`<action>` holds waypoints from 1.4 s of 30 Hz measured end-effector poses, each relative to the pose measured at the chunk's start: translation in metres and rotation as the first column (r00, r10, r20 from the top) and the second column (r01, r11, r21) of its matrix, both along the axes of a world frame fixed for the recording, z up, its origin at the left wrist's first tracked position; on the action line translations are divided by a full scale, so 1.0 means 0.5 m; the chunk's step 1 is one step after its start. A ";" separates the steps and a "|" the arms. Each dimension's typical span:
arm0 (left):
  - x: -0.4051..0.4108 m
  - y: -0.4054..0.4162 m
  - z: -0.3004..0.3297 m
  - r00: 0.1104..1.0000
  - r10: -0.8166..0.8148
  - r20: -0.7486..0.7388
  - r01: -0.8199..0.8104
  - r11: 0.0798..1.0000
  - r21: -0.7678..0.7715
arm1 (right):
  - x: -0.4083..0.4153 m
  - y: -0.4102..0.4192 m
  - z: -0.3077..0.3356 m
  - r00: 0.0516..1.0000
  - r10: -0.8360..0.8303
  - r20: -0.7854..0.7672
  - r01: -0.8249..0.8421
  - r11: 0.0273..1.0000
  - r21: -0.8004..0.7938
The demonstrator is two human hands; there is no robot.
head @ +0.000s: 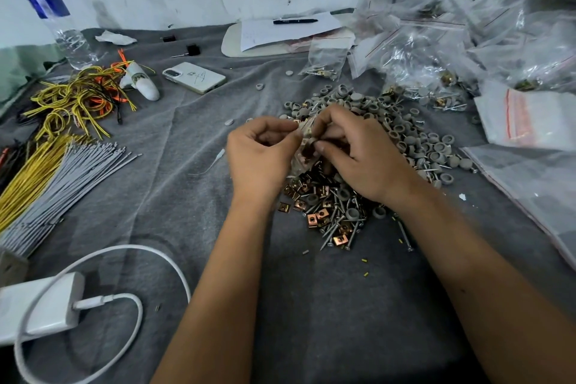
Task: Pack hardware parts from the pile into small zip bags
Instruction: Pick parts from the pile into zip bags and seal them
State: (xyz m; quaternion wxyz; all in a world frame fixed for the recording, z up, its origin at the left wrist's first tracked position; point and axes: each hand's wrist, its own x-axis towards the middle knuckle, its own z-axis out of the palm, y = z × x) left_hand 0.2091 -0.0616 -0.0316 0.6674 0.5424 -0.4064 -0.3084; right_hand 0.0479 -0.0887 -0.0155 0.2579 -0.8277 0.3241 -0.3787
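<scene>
Pile (371, 146) on surface (174, 196) still large: much left. Filled bags (436, 40) heaped far right: many done. Empty bags (530, 115) wait right. My left hand (261, 150) and right hand (358, 150) both pinch bag (304, 146) above pile, part-filled.

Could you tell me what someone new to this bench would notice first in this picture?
Probably the two hands at the centre, the left hand and right hand together pinching a small zip bag over the pile of screws, copper clips and grey caps. Next, the heap of filled bags at far right.
</scene>
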 end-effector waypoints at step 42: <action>-0.007 0.003 0.001 0.967 0.082 0.240 -0.076 0.997 -0.032 | -0.007 -0.001 0.015 0.996 -0.077 0.051 0.084 0.983 -0.162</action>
